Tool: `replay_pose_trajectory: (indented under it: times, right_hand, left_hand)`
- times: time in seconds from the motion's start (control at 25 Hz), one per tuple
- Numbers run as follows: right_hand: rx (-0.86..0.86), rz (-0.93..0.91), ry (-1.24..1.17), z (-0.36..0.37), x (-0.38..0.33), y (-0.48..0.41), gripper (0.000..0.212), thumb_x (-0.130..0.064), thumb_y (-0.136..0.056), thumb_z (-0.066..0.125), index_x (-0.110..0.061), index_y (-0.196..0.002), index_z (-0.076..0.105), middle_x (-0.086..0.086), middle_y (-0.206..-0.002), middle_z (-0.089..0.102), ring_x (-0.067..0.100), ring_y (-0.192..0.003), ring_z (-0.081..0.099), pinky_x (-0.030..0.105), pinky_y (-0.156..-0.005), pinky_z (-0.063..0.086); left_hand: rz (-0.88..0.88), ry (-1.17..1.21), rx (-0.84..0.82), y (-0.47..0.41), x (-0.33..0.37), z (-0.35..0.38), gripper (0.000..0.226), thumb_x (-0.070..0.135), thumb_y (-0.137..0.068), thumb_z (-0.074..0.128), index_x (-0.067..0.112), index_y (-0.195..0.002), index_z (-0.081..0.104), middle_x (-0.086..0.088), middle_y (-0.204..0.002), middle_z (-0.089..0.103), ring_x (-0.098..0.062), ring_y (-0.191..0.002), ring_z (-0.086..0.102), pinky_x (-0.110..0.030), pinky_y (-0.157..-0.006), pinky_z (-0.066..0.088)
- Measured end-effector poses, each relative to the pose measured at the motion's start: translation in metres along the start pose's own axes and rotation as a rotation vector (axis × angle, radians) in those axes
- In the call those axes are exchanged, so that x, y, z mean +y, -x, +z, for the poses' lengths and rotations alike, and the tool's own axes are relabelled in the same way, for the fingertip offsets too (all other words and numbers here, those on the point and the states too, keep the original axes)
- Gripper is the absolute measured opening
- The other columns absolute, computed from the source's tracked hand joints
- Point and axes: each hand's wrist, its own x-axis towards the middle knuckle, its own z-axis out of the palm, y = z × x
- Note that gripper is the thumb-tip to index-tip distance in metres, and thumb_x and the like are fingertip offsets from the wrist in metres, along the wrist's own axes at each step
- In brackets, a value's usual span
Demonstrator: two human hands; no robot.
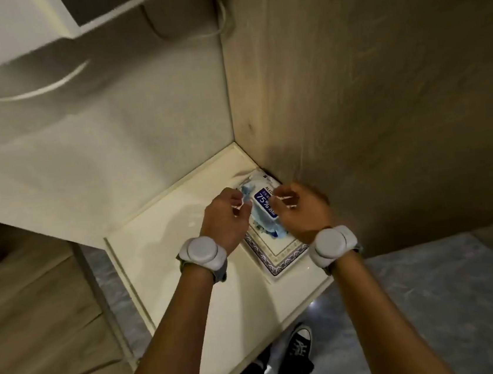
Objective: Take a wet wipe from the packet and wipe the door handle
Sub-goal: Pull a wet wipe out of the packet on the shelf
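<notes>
Between our two hands lies the wet wipe packet, white and pale blue with a dark blue label that shows "75%". Our left hand is at the left edge of the packet, with the fingers curled and their tips pinched on that edge. Our right hand is at the right edge, also with curled fingers that touch the packet near the label; we cannot tell for sure whether it really grips the packet or only presses on it. Under both hands the packet rests on a small rectangular tray with a blue patterned border, and the near part of this tray shows just below our wrists. Beneath the tray is the cream counter, glossy, which spreads to the left of the left hand and toward us. Each wrist carries a round grey wrist device, one on the left arm and one on the right. Just beyond the right hand stands a brown wooden panel, and the packet lies close to its foot. Beyond the left hand rises a pale wall. Far below our forearms we see a black sneaker with white laces on the grey floor.
</notes>
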Motion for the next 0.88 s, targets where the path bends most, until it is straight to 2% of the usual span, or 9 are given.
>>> replay_pose_trajectory:
  times: [0.08,0.12,0.28,0.36,0.44,0.6,0.72,0.8,0.88]
  right_hand:
    - [-0.014,0.022,0.022,0.010,0.012,-0.016,0.026,-0.038,-0.089,0.066,-0.023,-0.109,0.068,-0.008,-0.103,0.073,0.009,-0.090,0.068,0.015,-0.074,0.048]
    - [-0.039,0.039,0.027,0.016,0.021,-0.024,0.027,-0.041,-0.087,0.066,-0.025,-0.109,0.067,-0.009,-0.103,0.073,0.009,-0.090,0.068,0.016,-0.074,0.048]
    - [-0.137,0.102,0.035,0.038,0.046,-0.050,0.037,-0.048,-0.081,0.066,-0.026,-0.111,0.063,-0.005,-0.113,0.070,0.015,-0.100,0.067,0.033,-0.087,0.057]
    - [-0.143,0.099,0.066,0.051,0.057,-0.063,0.041,-0.045,-0.083,0.069,-0.022,-0.116,0.061,0.000,-0.118,0.069,0.020,-0.105,0.066,0.039,-0.091,0.057]
    - [-0.146,0.097,0.084,0.060,0.065,-0.073,0.042,-0.040,-0.085,0.071,-0.020,-0.120,0.059,0.002,-0.123,0.068,0.023,-0.112,0.065,0.040,-0.095,0.056]
    - [-0.124,0.070,0.081,0.080,0.081,-0.088,0.044,-0.023,-0.085,0.073,-0.014,-0.126,0.060,0.008,-0.124,0.067,0.026,-0.115,0.063,0.032,-0.096,0.048]
    - [-0.126,0.032,0.007,0.090,0.087,-0.093,0.045,-0.010,-0.087,0.071,-0.002,-0.129,0.057,0.017,-0.129,0.063,0.032,-0.121,0.058,0.027,-0.096,0.040]
    - [-0.106,0.030,0.069,0.092,0.091,-0.097,0.047,-0.014,-0.086,0.072,-0.008,-0.130,0.058,0.012,-0.128,0.064,0.028,-0.119,0.059,0.026,-0.094,0.041]
    - [-0.173,0.090,0.086,0.094,0.095,-0.100,0.055,-0.016,-0.091,0.067,-0.009,-0.142,0.049,0.012,-0.141,0.055,0.028,-0.130,0.052,0.033,-0.106,0.041]
  left_hand:
    - [0.002,-0.022,0.002,-0.013,-0.009,0.012,0.024,0.027,-0.092,0.063,0.012,-0.111,0.062,-0.006,-0.103,0.070,-0.020,-0.082,0.065,-0.026,-0.075,0.051]
    - [0.003,-0.037,-0.003,-0.019,-0.017,0.018,0.025,0.027,-0.092,0.063,0.012,-0.111,0.062,-0.006,-0.103,0.070,-0.018,-0.080,0.064,-0.024,-0.074,0.049]
    - [-0.029,-0.030,-0.048,-0.047,-0.049,0.043,0.028,0.028,-0.090,0.066,0.012,-0.113,0.061,-0.005,-0.106,0.069,-0.016,-0.080,0.063,-0.025,-0.073,0.047]
    - [0.000,-0.078,-0.067,-0.063,-0.066,0.057,0.033,0.026,-0.089,0.067,0.013,-0.119,0.060,-0.008,-0.111,0.065,-0.016,-0.083,0.063,-0.023,-0.073,0.043]
    - [0.034,-0.140,-0.078,-0.075,-0.079,0.067,0.038,0.024,-0.089,0.065,0.015,-0.125,0.056,-0.011,-0.115,0.059,-0.022,-0.091,0.064,-0.025,-0.077,0.043]
    - [0.118,-0.180,-0.093,-0.095,-0.097,0.083,0.043,0.020,-0.089,0.065,0.012,-0.130,0.055,-0.013,-0.124,0.052,-0.032,-0.106,0.060,-0.039,-0.093,0.050]
    - [0.145,-0.124,-0.133,-0.106,-0.108,0.087,0.047,0.018,-0.083,0.073,0.012,-0.127,0.060,-0.012,-0.123,0.051,-0.030,-0.109,0.059,-0.039,-0.096,0.049]
    - [0.154,-0.122,-0.158,-0.110,-0.114,0.090,0.051,0.018,-0.077,0.079,0.010,-0.125,0.062,-0.013,-0.124,0.050,-0.030,-0.108,0.059,-0.037,-0.095,0.050]
    - [0.168,-0.124,-0.154,-0.113,-0.116,0.093,0.054,0.018,-0.074,0.082,0.009,-0.123,0.063,-0.014,-0.125,0.049,-0.031,-0.107,0.059,-0.040,-0.095,0.051]
